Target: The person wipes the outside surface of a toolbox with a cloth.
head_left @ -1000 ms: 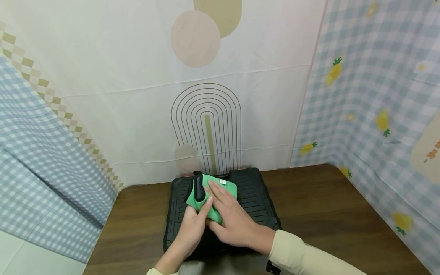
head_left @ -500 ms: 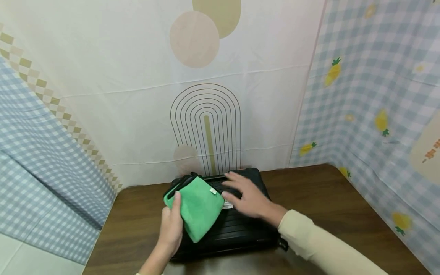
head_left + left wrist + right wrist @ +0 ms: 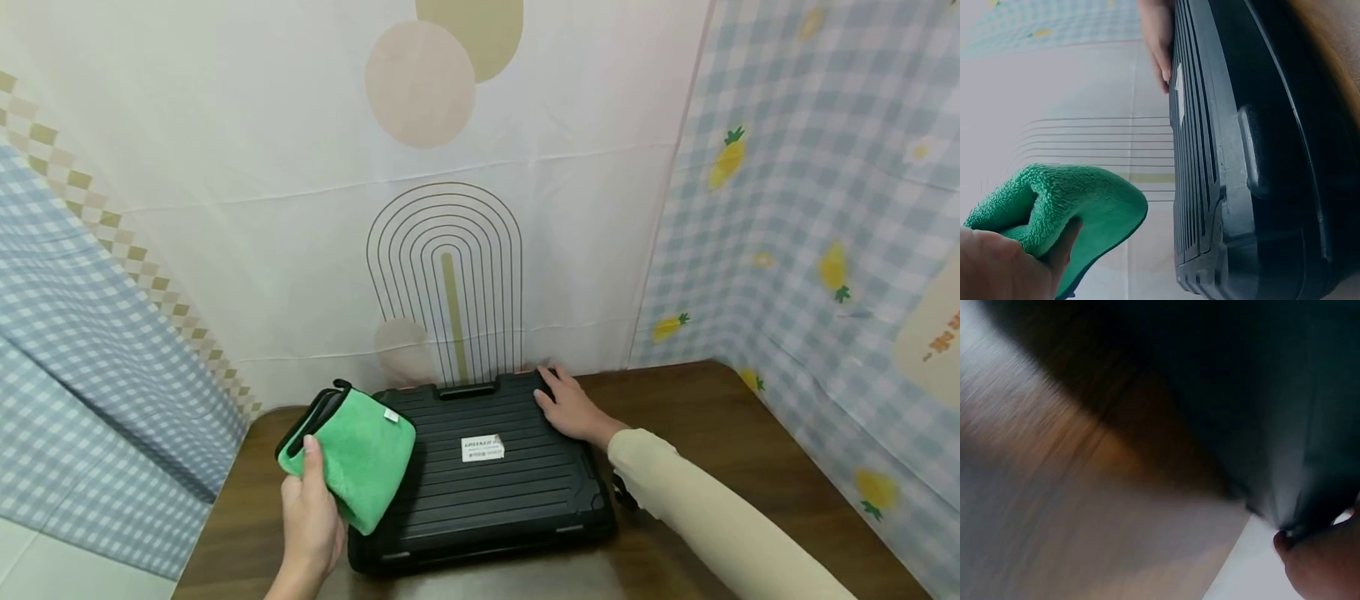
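Observation:
My left hand (image 3: 309, 517) holds a folded green cloth (image 3: 375, 467) with dark edging, a black loop and a small white tag. Its thumb lies on top of the cloth, beside the left end of a black plastic case (image 3: 525, 492). The left wrist view shows the plush cloth (image 3: 1079, 194) folded over, apart from the case's side (image 3: 1285, 169). My right hand (image 3: 573, 410) rests on the case's back right corner with fingers extended. In the blurred right wrist view, part of this hand (image 3: 1325, 562) shows at the case's edge.
The case lies closed on a brown wooden table (image 3: 690, 433), a white label (image 3: 482, 448) on its ribbed lid and a handle (image 3: 467, 390) along its back edge. A patterned white cloth (image 3: 585, 275) hangs behind, with checked blue cloths (image 3: 810, 208) at the sides.
My right hand has left the green cloth and moved right to the case's corner. My left hand has carried the cloth left off the middle of the lid, uncovering the label.

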Available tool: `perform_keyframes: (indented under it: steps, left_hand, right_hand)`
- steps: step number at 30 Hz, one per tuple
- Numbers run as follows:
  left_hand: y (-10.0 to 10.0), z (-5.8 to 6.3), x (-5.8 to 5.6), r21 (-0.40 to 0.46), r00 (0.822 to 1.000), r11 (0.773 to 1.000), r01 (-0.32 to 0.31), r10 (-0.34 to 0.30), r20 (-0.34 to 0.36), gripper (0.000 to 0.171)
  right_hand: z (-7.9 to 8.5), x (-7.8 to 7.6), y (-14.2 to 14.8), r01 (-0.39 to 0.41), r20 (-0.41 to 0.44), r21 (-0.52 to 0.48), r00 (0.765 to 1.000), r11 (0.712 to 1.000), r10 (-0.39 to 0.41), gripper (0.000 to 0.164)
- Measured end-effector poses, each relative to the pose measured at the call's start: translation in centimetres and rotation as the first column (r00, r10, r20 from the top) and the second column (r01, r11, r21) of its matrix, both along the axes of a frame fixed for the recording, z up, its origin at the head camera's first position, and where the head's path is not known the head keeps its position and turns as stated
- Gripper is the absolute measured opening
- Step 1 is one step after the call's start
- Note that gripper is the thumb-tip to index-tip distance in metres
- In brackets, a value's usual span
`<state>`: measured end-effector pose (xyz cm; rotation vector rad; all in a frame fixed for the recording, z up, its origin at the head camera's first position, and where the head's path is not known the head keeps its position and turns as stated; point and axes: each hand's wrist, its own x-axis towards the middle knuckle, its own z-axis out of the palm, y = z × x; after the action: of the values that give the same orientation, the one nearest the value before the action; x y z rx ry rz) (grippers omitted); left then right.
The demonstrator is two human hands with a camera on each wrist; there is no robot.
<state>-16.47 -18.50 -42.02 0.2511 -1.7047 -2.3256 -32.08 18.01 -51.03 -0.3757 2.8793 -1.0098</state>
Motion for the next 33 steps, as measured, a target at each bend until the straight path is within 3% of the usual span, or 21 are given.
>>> perform_keyframes:
  steps: [7, 9, 11, 13, 14, 16, 18, 20, 22, 25, 27, 29, 30, 33]
  left_hand:
    - [0.3, 0.2, 0.2, -0.025, 0.998, 1.0, -0.016, 0.015, -0.056, 0.056]
    - [0.3, 0.3, 0.3, -0.11, 0.996, 0.992, -0.054, 0.045, -0.075, 0.052]
    - [0.2, 0.2, 0.2, -0.265, 0.989, 0.956, -0.126, 0.099, -0.111, 0.047]
    - [0.1, -0.3, 0.1, -0.441, 0.973, 0.873, -0.21, 0.144, -0.178, 0.04]
    - [0.0, -0.7, 0.1, -0.527, 0.962, 0.812, -0.251, 0.151, -0.227, 0.036]
    - [0.1, -1.8, 0.0, -0.685, 0.948, 0.667, -0.293, 0.113, -0.296, 0.04]
    - [0.4, -3.3, 0.1, -0.809, 0.945, 0.517, -0.281, 0.003, -0.326, 0.046]
    - [0.8, -4.9, 0.4, -0.907, 0.946, 0.348, -0.235, -0.131, -0.295, 0.044]
    - [1.3, -6.4, 0.9, -0.969, 0.949, 0.191, -0.157, -0.241, -0.202, 0.048]
    - [1.9, -8.2, 1.8, -0.998, 0.948, 0.013, -0.056, -0.314, -0.057, 0.06]
    - [2.2, -8.8, 2.2, -0.998, 0.949, -0.064, 0.001, -0.314, 0.021, 0.073]
    - [2.3, -9.0, 2.4, -0.994, 0.948, -0.106, 0.036, -0.312, 0.068, 0.077]
    - [2.3, -8.9, 2.4, -0.992, 0.945, -0.113, 0.053, -0.315, 0.086, 0.077]
    - [2.0, -8.5, 2.5, -0.992, 0.929, -0.065, 0.108, -0.349, 0.124, 0.062]
  right_hand:
    - [-0.1, 0.1, -0.5, 0.06, -0.026, 0.018, 0.998, 0.998, -0.06, 0.056]
    - [-0.2, 0.1, -0.3, 0.063, -0.035, 0.015, 0.997, 0.998, -0.062, 0.056]
    - [-0.3, 0.1, -0.1, 0.063, -0.041, 0.014, 0.997, 0.998, -0.062, 0.056]
    - [-0.3, 0.1, 0.0, 0.059, -0.044, 0.009, 0.997, 0.998, -0.058, 0.056]
    - [-0.3, 0.1, 0.1, 0.058, -0.045, 0.005, 0.997, 0.998, -0.058, 0.056]
    - [-0.4, 0.0, 0.1, 0.062, -0.044, 0.001, 0.997, 0.998, -0.062, 0.056]
    - [-0.5, 0.0, 0.1, 0.066, -0.041, -0.001, 0.997, 0.998, -0.066, 0.056]
    - [-0.6, -0.1, 0.0, 0.07, -0.04, 0.003, 0.997, 0.998, -0.07, 0.056]
    - [-0.7, -0.1, -0.1, 0.071, -0.034, 0.009, 0.997, 0.997, -0.07, 0.056]
    - [-0.7, -0.2, -0.3, 0.059, -0.027, 0.012, 0.998, 0.998, -0.059, 0.057]
    - [-0.7, -0.3, -0.5, 0.057, -0.022, 0.006, 0.998, 0.998, -0.057, 0.057]
    - [-0.7, -0.3, -0.6, 0.054, -0.024, 0.001, 0.998, 0.999, -0.054, 0.057]
    - [-0.7, -0.3, -0.6, 0.056, -0.022, -0.003, 0.998, 0.998, -0.056, 0.057]
    - [-0.8, -0.2, -0.7, 0.056, -0.023, -0.01, 0.998, 0.998, -0.056, 0.057]
